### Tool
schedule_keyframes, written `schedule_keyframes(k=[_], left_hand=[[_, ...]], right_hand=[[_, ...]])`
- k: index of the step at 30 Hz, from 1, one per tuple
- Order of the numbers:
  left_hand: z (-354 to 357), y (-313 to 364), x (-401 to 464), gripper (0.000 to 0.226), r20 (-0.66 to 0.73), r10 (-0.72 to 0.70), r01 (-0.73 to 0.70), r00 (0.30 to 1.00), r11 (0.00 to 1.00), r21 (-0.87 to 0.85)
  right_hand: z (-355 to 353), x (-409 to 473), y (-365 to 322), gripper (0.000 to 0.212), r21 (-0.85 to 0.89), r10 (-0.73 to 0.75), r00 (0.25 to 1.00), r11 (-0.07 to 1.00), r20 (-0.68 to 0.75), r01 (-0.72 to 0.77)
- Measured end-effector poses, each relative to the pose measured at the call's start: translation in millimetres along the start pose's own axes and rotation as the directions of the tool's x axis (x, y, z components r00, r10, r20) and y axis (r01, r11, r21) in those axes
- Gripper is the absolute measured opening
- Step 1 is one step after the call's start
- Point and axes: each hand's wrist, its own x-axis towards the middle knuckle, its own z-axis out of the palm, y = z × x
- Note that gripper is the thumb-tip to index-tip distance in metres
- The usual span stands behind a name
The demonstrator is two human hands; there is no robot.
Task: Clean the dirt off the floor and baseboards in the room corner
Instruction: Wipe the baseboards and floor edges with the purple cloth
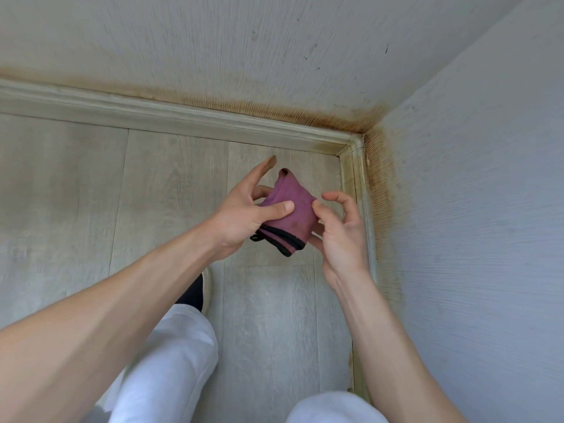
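Crouched near the corner, my left hand thumb-pinches the folded purple cloth while my right hand nips its edge; a firm clean pad best suits the stained baseboard beyond.

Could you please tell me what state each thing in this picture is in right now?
cloth: folded, held above the floor between both hands.
left hand: thumb presses on the cloth, index finger straight.
right hand: pinches the cloth's edge.
baseboards: grimy along the top edge.
walls: brown-stained above the baseboards.
floor: faintly smudged.
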Motion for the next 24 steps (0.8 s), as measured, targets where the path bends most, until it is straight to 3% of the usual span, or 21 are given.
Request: schedule_keyframes(k=[2, 5, 11, 13, 14, 16, 18, 20, 22, 24], left_hand=[[0.9, 0.6, 0.0, 0.091, -0.007, 0.010, -0.009, 1.000, 1.000, 0.014], [3.6, -0.8, -0.6, 0.084, 0.018, 0.001, -0.001, 1.000, 1.000, 0.016], [9.4, -4.9, -2.0, 0.057, -0.012, -0.181, 0.180, 0.983, 0.982, -0.065], [10.6, -5.7, -1.0, 0.041, -0.017, -0.203, 0.198, 0.979, 0.968, -0.152], [10.8, -5.4, 0.2, 0.036, -0.010, -0.216, 0.209, 0.976, 0.956, -0.208], [11.5, -2.8, 3.6, 0.031, 0.020, -0.250, 0.246, 0.968, 0.929, -0.276], [12.1, -0.5, 5.0, 0.030, 0.048, -0.288, 0.289, 0.956, 0.910, -0.298], [11.9, 0.0, 5.8, 0.029, 0.061, -0.321, 0.324, 0.945, 0.899, -0.296], [12.0, 0.1, 8.2, 0.029, 0.066, -0.348, 0.353, 0.935, 0.897, -0.267], [11.9, 0.0, 10.5, 0.028, 0.057, -0.368, 0.370, 0.928, 0.895, -0.247]], right_hand=[[0.7, -1.0, 1.0, 0.020, 0.007, -0.007, 1.000, 1.000, 0.025, 0.007], [5.2, -4.7, 0.6, 0.043, 0.045, 0.022, 0.995, 0.999, 0.097, -0.027], [3.6, -4.3, 3.7, 0.074, 0.163, 0.100, 0.994, 0.981, 0.052, -0.107], [-0.1, -5.2, 6.7, 0.092, 0.148, 0.161, 0.982, 0.973, 0.099, -0.175], [-2.6, -6.8, 8.8, 0.095, 0.115, 0.198, 0.971, 0.970, 0.137, -0.214], [-9.9, -7.0, 11.3, 0.070, 0.094, 0.225, 0.958, 0.965, 0.176, -0.244], [-18.5, -5.0, 10.8, 0.046, 0.000, 0.167, 0.971, 0.986, 0.169, -0.170], [-28.4, -1.6, 13.0, 0.051, -0.258, -0.011, 0.987, 0.965, 0.162, 0.053], [-35.1, -0.2, 13.2, 0.059, -0.479, -0.204, 0.951, 0.827, 0.234, 0.295], [-39.0, 3.7, 13.3, 0.053, -0.518, -0.308, 0.886, 0.724, 0.347, 0.455]])
